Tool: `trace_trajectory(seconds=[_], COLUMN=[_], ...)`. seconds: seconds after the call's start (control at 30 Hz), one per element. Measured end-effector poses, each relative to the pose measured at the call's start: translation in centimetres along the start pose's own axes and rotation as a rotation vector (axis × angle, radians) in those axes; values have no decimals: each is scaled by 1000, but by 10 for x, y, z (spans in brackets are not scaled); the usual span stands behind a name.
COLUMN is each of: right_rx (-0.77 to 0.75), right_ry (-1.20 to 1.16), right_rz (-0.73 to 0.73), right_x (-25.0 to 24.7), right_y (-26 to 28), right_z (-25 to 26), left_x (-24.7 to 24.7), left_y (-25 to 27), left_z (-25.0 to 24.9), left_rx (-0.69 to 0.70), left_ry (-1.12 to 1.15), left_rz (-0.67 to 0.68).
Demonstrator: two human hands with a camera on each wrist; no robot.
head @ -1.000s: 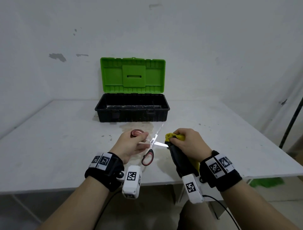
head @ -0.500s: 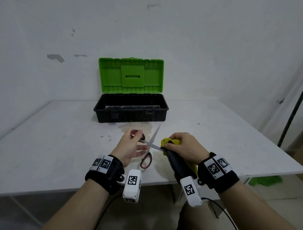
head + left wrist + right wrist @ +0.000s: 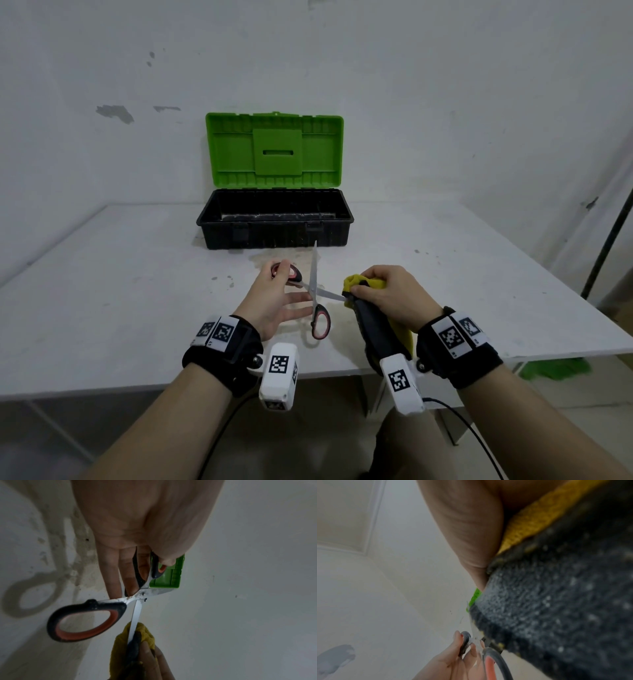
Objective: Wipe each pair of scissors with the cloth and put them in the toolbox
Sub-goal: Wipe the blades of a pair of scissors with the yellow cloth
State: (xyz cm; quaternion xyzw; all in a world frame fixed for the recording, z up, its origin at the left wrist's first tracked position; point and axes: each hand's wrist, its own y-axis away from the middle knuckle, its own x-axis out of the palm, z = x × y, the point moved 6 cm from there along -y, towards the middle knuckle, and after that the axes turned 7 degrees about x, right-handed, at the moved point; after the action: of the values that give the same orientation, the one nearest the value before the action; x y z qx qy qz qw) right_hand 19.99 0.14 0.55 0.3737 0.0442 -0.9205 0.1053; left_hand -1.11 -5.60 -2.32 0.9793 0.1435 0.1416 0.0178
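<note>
Black-and-red scissors [image 3: 315,298] hang spread open above the table in front of the toolbox [image 3: 274,236]. My left hand [image 3: 283,282] pinches the far handle loop [image 3: 288,272], its other fingers straight; the near loop [image 3: 320,322] hangs free. One blade points up at the toolbox; the other runs right into a yellow-and-black cloth [image 3: 363,284], which my right hand [image 3: 359,288] squeezes around it. In the left wrist view the blade [image 3: 136,615] disappears into the cloth [image 3: 137,641]. The cloth [image 3: 556,601] fills the right wrist view. The toolbox has a black base and its green lid [image 3: 274,150] is raised.
The white table [image 3: 120,291] carries a stained patch [image 3: 284,257] in front of the toolbox. Its front edge lies just below my wrists. A wall stands close behind the toolbox. A dark pole [image 3: 606,240] leans at the right, with something green [image 3: 555,368] on the floor.
The scissors have turned so the free blade points nearly straight up at the toolbox. Both hands have drifted slightly left, the cloth still round the other blade.
</note>
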Motion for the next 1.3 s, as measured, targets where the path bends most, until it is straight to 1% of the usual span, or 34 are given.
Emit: trace_trajectory(seconds=[0.2,0.3,0.37,0.47,0.5,0.53,0.57,0.63,0.73,0.8,0.87,0.97,1.0,1.13,1.2,1.3], right_rx=[13,-1,-50,-221,-285,-337,-375,-414,-501,-542,-502,-423,-412,-379,-367,-356], right_ry=[-41,-53,-36,45,70,90,113,187,337,435,495,521,508,433,419,380], right_rz=[44,3,-109,-390,-453,-472,-449,-315,-134,-75,-79,-118,-122,-166,-183,-180], right_x=[2,-5,-16,-38,-43,-44,-41,-25,5,16,17,12,11,5,4,4], right_y=[1,3,8,23,29,33,35,33,35,37,35,30,29,30,32,36], right_z=[-1,3,11,32,39,45,50,57,64,66,62,55,54,53,53,52], left_x=[-3,-7,-9,-12,-12,-11,-9,-2,14,22,23,17,15,7,4,3], left_y=[-3,-5,-7,-8,-9,-9,-10,-8,-3,1,3,3,2,-1,-2,-2], left_z=[4,7,9,10,10,10,9,4,0,-3,-8,-17,-18,-12,-10,-10], left_rx=[-9,1,11,18,24,36,55,101,174,227,292,364,359,262,263,308], left_ry=[-53,-123,-124,-129,-148,-180,-230,-366,-529,-618,-646,-560,-525,-397,-440,-534], left_rz=[-2,-32,-59,-80,-81,-78,-68,-29,104,204,234,159,124,-1,-37,-45])
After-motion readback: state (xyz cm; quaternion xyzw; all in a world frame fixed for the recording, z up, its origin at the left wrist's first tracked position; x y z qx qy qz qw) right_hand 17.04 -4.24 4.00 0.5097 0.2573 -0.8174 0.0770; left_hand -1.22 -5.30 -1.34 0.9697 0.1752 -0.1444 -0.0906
